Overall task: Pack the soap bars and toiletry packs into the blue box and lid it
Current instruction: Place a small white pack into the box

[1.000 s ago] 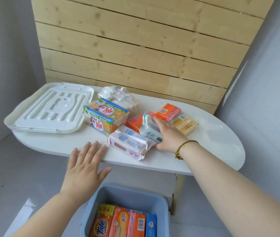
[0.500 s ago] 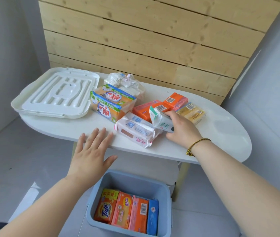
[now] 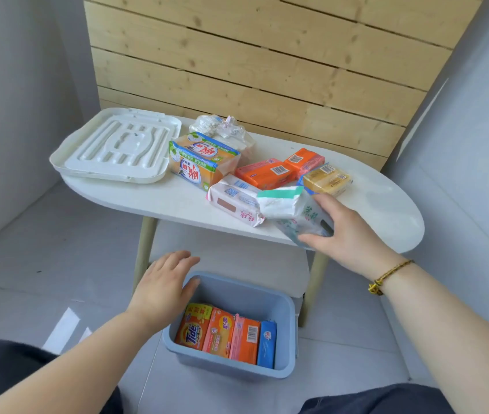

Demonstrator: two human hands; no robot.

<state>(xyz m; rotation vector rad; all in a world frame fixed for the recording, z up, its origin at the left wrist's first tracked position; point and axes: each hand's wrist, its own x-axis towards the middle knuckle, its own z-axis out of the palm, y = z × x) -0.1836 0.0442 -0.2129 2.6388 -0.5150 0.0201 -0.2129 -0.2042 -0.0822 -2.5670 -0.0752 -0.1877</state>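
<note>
At the upper left of the frame we find the white lid, lying on the left end of the white table and hanging over its edge. Lower down, left of centre, the left hand hangs over the near-left corner of the blue box with its fingers loosely spread and nothing in them. We cannot tell whether the thumb touches the rim. The box stands on the floor below the table, at lower centre. A row of four soap bars stands in it against its near wall: a Tide bar, an orange bar, a pink-orange bar and a blue bar.

Just right of the lid on the table we see a green-and-orange soap multipack, with a clear bag behind it. Near the table's front edge lies a white-and-pink pack. Behind it are two orange-wrapped bars, side by side and touching, and to their right a yellow bar.

Right of centre, the right hand grasps a white-and-green pack, fingers and thumb curled round it. The pack is tilted over the table's front edge, and its left end overlaps the white-and-pink pack. A braided bracelet sits on that wrist.
</note>
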